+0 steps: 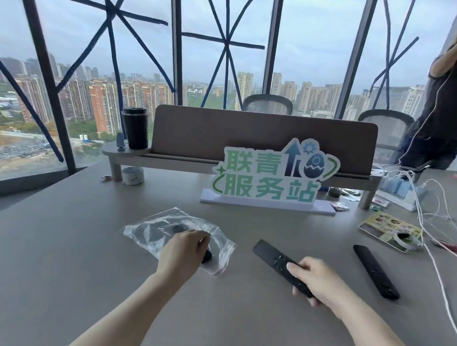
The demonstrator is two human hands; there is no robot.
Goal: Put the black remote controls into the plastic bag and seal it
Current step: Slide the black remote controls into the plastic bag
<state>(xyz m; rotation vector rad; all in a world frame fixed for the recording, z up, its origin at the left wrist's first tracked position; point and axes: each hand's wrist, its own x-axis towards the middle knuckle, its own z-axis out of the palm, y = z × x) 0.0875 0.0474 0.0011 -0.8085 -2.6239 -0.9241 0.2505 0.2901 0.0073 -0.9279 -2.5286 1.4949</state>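
Grey table [57, 242], seen from the head camera; the person's two bare arms reach in from the near edge.

Left hand [183, 253]: resting on the clear plastic bag [149, 230], which lies flat on the table left of centre. Fingers curled around the end of a black remote [206, 255] at the bag's near-right opening. Dark shapes show through the plastic further in; how many remotes are inside cannot be told.

Right hand [315, 281]: closed around the near end of a second black remote [273, 255]. That remote angles away toward the far left, its far end close to the table surface just right of the bag; whether it touches the table is unclear.

Third black remote [375, 271]: lies loose on the table to the right of the right hand, apart from it, long axis running toward the far edge.

Far side of the table: a green-lettered sign [270, 175] on a white base, a low shelf riser [249, 166] behind it carrying a black tumbler [135, 128] at its left end. White cables [433, 220] trail along the right edge. A second person [448, 106] stands at the far right corner.
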